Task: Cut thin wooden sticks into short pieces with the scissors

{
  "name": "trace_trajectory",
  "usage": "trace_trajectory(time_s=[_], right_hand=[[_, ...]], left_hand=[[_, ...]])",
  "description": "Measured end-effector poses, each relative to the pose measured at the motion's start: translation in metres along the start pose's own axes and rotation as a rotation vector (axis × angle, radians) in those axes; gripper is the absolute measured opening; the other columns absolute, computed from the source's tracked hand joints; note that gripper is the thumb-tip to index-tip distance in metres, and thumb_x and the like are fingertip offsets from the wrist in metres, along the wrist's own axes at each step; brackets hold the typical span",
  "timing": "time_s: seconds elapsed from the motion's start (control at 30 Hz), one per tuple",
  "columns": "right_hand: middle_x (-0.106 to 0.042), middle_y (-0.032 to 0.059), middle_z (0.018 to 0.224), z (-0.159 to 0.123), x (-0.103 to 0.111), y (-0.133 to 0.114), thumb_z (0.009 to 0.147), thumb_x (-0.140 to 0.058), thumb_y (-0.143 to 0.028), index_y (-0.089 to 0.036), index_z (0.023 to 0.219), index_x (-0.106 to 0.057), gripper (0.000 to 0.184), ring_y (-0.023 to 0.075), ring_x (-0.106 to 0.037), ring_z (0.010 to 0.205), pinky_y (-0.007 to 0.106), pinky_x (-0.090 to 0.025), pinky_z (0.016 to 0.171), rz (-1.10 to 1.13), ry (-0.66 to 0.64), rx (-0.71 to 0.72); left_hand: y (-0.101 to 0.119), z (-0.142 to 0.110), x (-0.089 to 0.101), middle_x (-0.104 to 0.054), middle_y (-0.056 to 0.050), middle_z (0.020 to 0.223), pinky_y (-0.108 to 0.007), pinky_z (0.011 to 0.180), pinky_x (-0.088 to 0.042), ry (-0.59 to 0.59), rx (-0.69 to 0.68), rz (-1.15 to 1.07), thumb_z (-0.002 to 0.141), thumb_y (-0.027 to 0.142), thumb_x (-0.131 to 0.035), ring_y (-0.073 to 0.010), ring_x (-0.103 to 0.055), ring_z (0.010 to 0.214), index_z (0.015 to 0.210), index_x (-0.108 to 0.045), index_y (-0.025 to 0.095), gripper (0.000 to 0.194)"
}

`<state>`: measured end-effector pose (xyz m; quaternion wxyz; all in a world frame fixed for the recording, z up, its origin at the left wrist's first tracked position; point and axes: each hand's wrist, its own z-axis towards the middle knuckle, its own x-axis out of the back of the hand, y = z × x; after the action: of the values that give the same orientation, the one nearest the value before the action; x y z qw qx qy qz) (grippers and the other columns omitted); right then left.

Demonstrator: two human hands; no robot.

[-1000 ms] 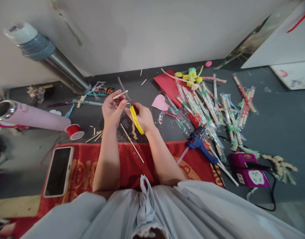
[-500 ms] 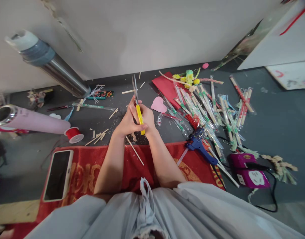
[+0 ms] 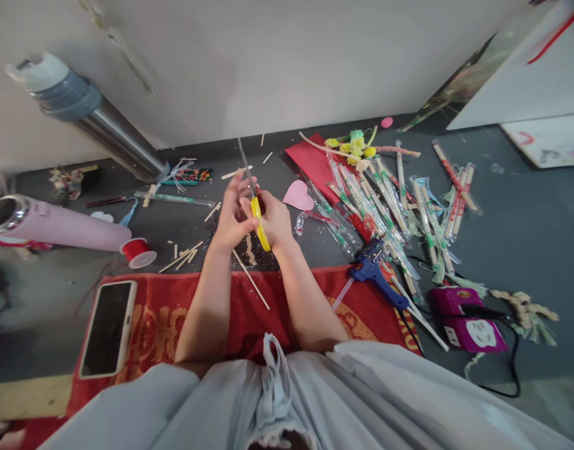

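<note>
Scissors with yellow handles (image 3: 261, 228) are gripped in my right hand (image 3: 278, 219), their metal blades (image 3: 247, 164) pointing up and away from me. Close beside it, on the left, my left hand (image 3: 231, 215) has its fingers apart and curved, with the thumb reaching toward the yellow handle. Whether the thumb touches it, I cannot tell. A short wooden stick (image 3: 228, 175) shows just beyond the left fingertips. Below the hands, a longer thin stick (image 3: 252, 280) lies partly on the red towel (image 3: 165, 325). A pink paper heart (image 3: 298, 195) is just right of my right hand.
Several wrapped sticks (image 3: 376, 200) cover the right side, near a blue glue gun (image 3: 374, 272) and a purple power socket block (image 3: 469, 322). At left are a pink bottle (image 3: 66, 225), a steel flask (image 3: 122, 140), a red ribbon spool (image 3: 137, 253) and a phone (image 3: 107, 328).
The scissor blades have tilted to the left. My left hand has shifted slightly left and its fingers have spread away from the right hand. The short stick beyond them sits slightly further left.
</note>
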<state>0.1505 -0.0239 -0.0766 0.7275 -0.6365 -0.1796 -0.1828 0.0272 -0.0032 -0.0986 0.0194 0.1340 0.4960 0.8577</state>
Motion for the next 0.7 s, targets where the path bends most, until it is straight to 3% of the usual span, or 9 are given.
trace_trajectory(time_s=[0.13,0.23,0.4,0.7], right_hand=[[-0.068,0.0094,0.092,-0.001,-0.004,0.002,0.086,-0.048,-0.067,-0.017,0.102,-0.058,0.054,0.0216,-0.064,0.085,0.033,-0.049,0.077,-0.063,-0.015,0.118],[-0.067,0.011,0.097,-0.001,-0.006,0.001,0.087,-0.049,-0.066,-0.016,0.109,-0.056,0.055,0.0227,-0.063,0.091,0.034,-0.048,0.081,-0.089,-0.05,0.158],[-0.066,0.0114,0.1,-0.001,-0.004,0.003,0.087,-0.047,-0.067,-0.016,0.11,-0.055,0.056,0.0232,-0.062,0.093,0.035,-0.048,0.084,-0.11,-0.072,0.187],[-0.064,0.0129,0.102,-0.003,-0.007,0.003,0.083,-0.048,-0.072,-0.015,0.11,-0.052,0.063,0.0254,-0.061,0.098,0.039,-0.049,0.088,-0.126,-0.096,0.2]], left_hand=[[0.006,0.005,0.012,-0.064,-0.006,0.112,-0.035,0.09,-0.054,0.455,-0.062,0.197,0.08,0.064,-0.062,-0.0195,-0.067,0.101,0.123,-0.055,0.029,0.056],[0.014,0.005,0.022,-0.067,-0.003,0.088,-0.032,0.079,-0.055,0.606,-0.116,0.389,0.083,0.053,-0.064,-0.0164,-0.067,0.083,0.093,-0.066,0.022,0.033],[0.021,0.002,0.033,-0.068,-0.002,0.071,-0.034,0.073,-0.054,0.582,-0.124,0.617,0.083,0.044,-0.065,-0.017,-0.066,0.071,0.072,-0.069,0.021,0.025],[0.023,0.0,0.046,-0.069,-0.002,0.069,-0.033,0.069,-0.055,0.431,-0.097,0.59,0.083,0.035,-0.065,-0.0174,-0.066,0.069,0.063,-0.069,0.022,0.023]])
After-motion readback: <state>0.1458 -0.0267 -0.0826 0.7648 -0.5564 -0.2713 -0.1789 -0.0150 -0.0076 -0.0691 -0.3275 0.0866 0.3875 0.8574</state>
